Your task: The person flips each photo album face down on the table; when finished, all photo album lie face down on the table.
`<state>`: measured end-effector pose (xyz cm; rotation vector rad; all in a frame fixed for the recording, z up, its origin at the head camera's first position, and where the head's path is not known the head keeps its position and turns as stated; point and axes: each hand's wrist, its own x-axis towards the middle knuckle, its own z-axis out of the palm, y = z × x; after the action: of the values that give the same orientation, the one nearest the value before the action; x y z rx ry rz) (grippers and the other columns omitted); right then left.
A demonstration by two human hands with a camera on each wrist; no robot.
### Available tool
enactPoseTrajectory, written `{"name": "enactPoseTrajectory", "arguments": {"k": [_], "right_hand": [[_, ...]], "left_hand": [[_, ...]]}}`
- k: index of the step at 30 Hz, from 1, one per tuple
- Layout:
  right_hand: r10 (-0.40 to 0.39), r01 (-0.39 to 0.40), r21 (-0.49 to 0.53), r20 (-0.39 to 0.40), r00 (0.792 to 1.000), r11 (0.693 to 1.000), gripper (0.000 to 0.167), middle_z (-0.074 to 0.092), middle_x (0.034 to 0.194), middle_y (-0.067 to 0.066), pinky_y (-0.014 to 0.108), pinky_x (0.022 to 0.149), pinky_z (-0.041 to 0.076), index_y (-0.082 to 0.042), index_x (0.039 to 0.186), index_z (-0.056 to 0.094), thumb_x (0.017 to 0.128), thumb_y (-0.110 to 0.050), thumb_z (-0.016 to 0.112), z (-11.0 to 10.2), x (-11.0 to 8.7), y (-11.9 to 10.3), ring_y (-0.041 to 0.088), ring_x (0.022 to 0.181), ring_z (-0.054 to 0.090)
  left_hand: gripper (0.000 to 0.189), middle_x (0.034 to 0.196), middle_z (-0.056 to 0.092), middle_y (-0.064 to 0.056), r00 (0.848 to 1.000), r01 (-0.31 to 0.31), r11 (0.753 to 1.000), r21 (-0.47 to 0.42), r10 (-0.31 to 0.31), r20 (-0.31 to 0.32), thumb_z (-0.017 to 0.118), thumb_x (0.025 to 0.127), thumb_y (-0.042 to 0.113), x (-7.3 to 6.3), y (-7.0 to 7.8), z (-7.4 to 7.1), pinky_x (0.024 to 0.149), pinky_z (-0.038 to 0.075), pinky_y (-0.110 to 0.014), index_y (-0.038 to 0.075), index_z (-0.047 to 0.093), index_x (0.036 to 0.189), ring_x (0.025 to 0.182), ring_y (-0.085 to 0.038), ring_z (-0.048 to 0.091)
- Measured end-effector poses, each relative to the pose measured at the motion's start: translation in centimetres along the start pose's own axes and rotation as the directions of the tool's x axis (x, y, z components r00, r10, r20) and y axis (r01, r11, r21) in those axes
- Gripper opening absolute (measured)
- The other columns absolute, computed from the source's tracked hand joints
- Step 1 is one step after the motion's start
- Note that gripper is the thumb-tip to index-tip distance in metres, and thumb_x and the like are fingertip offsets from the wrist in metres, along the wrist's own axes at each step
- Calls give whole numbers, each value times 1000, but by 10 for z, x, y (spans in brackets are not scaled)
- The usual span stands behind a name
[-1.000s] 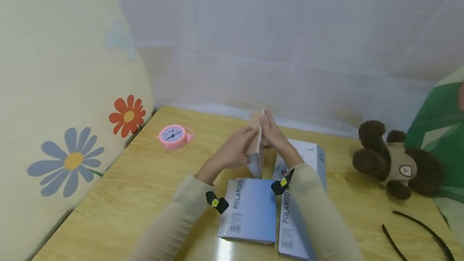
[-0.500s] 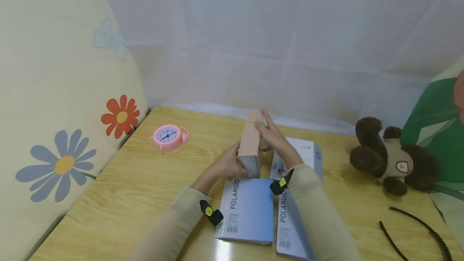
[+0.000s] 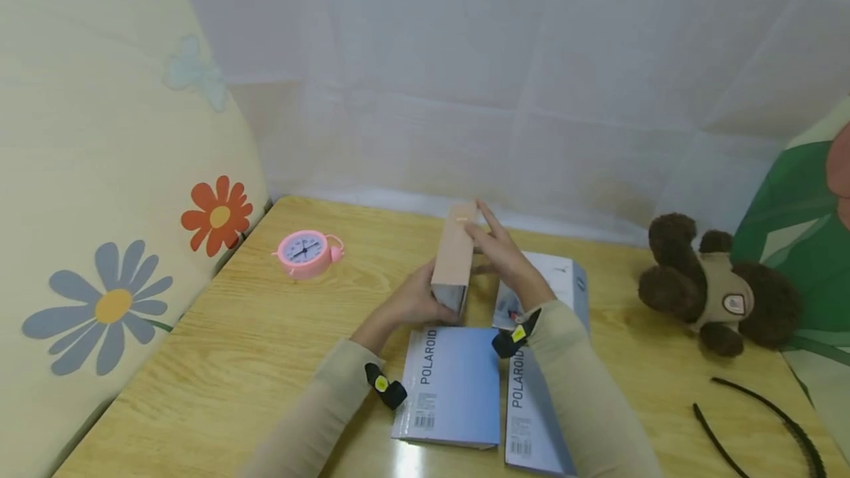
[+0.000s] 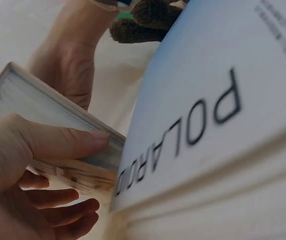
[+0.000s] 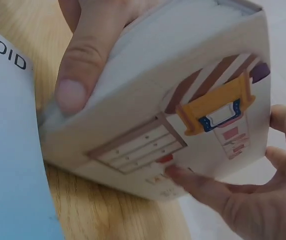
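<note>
A thick photo album [image 3: 454, 246] with a beige spine stands upright on its edge, spine up, beyond the POLAROID books. Its cover [image 5: 147, 135] bears drawings of a dresser and a striped awning. My left hand [image 3: 415, 297] grips its near end; the thumb [image 4: 73, 142] lies across the page edges. From the right, my right hand [image 3: 505, 253] rests its thumb and forefinger along the spine's right edge, and another fingertip [image 5: 177, 175] touches the drawn cover. Nearest me lies a blue-white POLAROID book [image 3: 451, 389]; a second POLAROID book [image 3: 534, 419] lies right of it, partly under my right forearm.
Another white-blue book [image 3: 558, 271] lies behind the right forearm. A pink alarm clock [image 3: 305, 253] stands on the wooden table [image 3: 265, 360] at left. On the right are a brown plush toy [image 3: 724, 290] and a black headband [image 3: 770, 408]. A white cloth [image 3: 412, 94] hangs behind.
The album has turned so that its beige spine faces up, and has shifted slightly left. My left hand has slid down to its near end. My right hand's fingers have spread along the spine.
</note>
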<state>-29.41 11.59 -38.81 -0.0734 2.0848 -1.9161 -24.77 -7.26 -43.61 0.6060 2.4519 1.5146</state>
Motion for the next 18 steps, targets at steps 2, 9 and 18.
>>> {"name": "enactPoseTrajectory", "arguments": {"k": [2,9,18], "right_hand": [[-15,16,13,-17,1000,1000,69,45,143,24,48,87,56,-37,160,12,103,-35,51,-1,0,1,39,122,54],[-171,80,-446,-168,971,892,55,53,140,24,43,93,54,-3,152,37,102,-25,49,3,0,4,36,117,59],[-55,-9,-647,-79,995,762,61,56,136,23,52,102,46,-4,145,47,93,-30,66,13,-6,36,38,123,54]], "left_hand": [[109,146,48,-14,1000,10,1000,22,-10,8,89,65,3,0,-1,-5,106,40,-57,17,31,156,129,-40,48],[103,151,39,-25,1000,-6,985,170,7,-4,86,66,0,-4,-8,-16,112,31,-58,2,31,154,136,-45,38],[81,149,39,-29,999,28,910,414,-17,-30,82,62,0,-9,-17,-14,111,29,-63,2,56,138,139,-47,32]]}}
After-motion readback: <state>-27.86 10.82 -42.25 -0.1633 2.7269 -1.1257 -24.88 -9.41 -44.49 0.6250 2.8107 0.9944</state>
